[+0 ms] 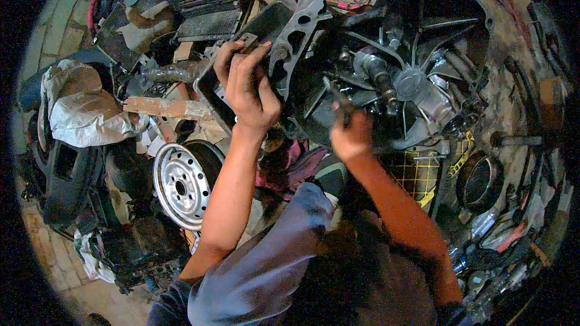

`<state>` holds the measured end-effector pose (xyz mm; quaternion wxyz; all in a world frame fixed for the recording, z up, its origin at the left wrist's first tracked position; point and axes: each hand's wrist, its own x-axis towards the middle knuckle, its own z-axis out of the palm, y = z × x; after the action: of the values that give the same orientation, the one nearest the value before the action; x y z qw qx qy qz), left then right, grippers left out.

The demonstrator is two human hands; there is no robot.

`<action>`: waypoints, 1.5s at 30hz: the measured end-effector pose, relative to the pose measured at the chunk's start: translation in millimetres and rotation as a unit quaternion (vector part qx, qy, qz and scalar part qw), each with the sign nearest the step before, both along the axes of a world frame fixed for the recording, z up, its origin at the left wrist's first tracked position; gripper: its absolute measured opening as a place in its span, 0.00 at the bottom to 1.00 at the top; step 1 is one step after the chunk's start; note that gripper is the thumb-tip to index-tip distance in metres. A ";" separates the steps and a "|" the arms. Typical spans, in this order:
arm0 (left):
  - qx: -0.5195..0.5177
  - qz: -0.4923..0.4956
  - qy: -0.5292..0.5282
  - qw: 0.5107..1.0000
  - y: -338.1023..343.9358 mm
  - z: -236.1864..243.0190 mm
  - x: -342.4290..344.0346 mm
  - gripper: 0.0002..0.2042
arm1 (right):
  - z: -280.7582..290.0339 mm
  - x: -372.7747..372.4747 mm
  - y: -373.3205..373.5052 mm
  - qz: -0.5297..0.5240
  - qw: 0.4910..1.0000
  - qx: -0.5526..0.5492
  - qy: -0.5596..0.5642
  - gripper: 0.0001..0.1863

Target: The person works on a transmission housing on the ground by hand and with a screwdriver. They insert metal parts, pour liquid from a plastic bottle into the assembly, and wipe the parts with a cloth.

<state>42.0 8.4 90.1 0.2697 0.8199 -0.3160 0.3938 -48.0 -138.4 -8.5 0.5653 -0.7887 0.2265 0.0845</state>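
Note:
A large metal gearbox housing (409,84) with a round ribbed inside and a shaft (380,75) faces me at the upper right. My left hand (249,87) is closed over the flanged edge (284,48) on its left side, fingers bent upward. Against that side sits a dark, pan-like metal part (220,93), just behind the left fingers. Low in the housing's mouth, my right hand (351,133) is closed around a slim hand tool (330,90) pointing up and left. Motion blurs this hand, and the tool's exact kind is unclear.
A silver wheel rim (180,186) stands left of my forearm. Wooden planks (175,108), a white sack (90,105) and stacked dark radiators (208,9) crowd the left. At right lie a yellow grid crate (420,178), a black ring (480,179) and scattered tools.

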 end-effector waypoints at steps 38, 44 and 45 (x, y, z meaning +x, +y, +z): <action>-0.021 0.012 0.016 1.000 -5.8 0.6 -4.7 0.21 | -18.0 -11.3 15.8 -0.003 0.936 -0.272 -0.223 0.12; -0.027 0.007 0.014 1.000 -5.0 -1.8 -2.6 0.21 | -22.2 -13.9 35.8 -0.048 0.890 -0.198 -0.408 0.12; -0.035 0.004 0.015 0.999 -5.4 -3.5 -2.5 0.21 | -21.2 -14.2 35.6 -0.061 0.912 -0.208 -0.349 0.12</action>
<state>39.6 3.0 86.7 0.3016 0.8170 -0.2948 0.3932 -62.2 -102.8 -29.7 0.4354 -0.8525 0.0748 -0.2794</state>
